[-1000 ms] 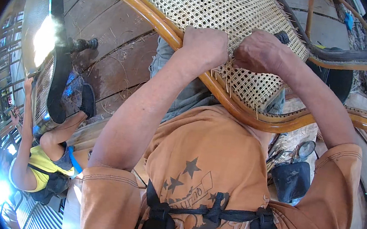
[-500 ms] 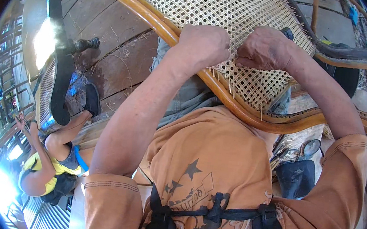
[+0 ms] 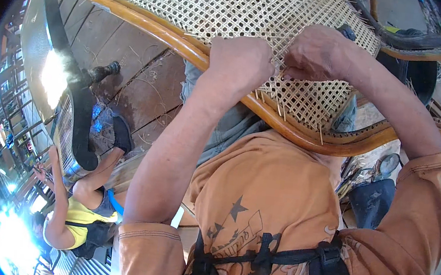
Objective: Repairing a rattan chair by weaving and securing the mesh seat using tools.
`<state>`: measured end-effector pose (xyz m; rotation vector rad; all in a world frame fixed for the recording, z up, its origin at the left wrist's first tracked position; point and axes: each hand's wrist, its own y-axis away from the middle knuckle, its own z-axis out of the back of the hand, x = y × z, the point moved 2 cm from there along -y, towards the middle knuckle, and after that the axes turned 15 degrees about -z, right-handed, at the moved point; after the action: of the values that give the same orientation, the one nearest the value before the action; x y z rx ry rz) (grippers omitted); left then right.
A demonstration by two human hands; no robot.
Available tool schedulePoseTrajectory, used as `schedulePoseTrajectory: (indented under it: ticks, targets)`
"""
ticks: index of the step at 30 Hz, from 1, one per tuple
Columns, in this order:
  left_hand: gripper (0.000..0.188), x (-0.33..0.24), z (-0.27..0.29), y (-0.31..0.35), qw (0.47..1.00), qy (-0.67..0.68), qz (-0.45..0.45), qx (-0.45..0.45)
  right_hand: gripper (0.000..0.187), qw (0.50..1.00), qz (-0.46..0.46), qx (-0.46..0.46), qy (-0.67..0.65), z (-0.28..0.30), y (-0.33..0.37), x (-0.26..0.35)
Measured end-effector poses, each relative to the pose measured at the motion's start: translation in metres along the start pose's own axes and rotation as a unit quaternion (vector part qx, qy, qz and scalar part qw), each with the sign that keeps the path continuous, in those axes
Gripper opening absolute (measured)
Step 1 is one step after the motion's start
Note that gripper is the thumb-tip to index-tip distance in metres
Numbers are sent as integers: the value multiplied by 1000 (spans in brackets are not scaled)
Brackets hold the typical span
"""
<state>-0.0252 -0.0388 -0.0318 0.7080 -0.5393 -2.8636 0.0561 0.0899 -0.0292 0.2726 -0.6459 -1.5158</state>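
A woven cane panel [image 3: 191, 8] with open mesh and loose strand ends lies across my lap, set in a curved, varnished wooden frame [image 3: 151, 32]. My left hand [image 3: 242, 62] is closed over the panel near the frame's near rail. Just to its right, my right hand [image 3: 315, 53] is closed too, thumb and fingers pinched low against the weave. Both appear to grip a pale cane strand at the narrow gap between them; the fingertips are mostly hidden by the backs of the hands.
At left stands another cane-panelled piece with a dark curved frame [image 3: 80, 117] and a turned leg [image 3: 104, 71]. Behind it sits a person in a yellow top [image 3: 74, 224]. Cane scraps litter the plank floor [image 3: 134, 85]. A dark container [image 3: 372, 199] rests by my right side.
The view has shifted slightly, so the frame and the other person sit further right. My hands stay close together at the same part of the weave, the right one turned slightly.
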Motion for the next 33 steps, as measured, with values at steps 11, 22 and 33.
schedulePoseTrajectory:
  ticks: [11, 22, 33]
  targets:
    - [27, 4, -2, -2, 999, -10, 16, 41, 24, 955, -115, -11, -272, -33, 32, -8]
    - [27, 14, 5, 4, 997, 65, -29, 20, 17, 948, -41, -182, -256, -59, 25, 15]
    - [23, 2, 3, 0, 1000, -22, 19, 11, 18, 959, 4, -132, -251, -47, 23, 14]
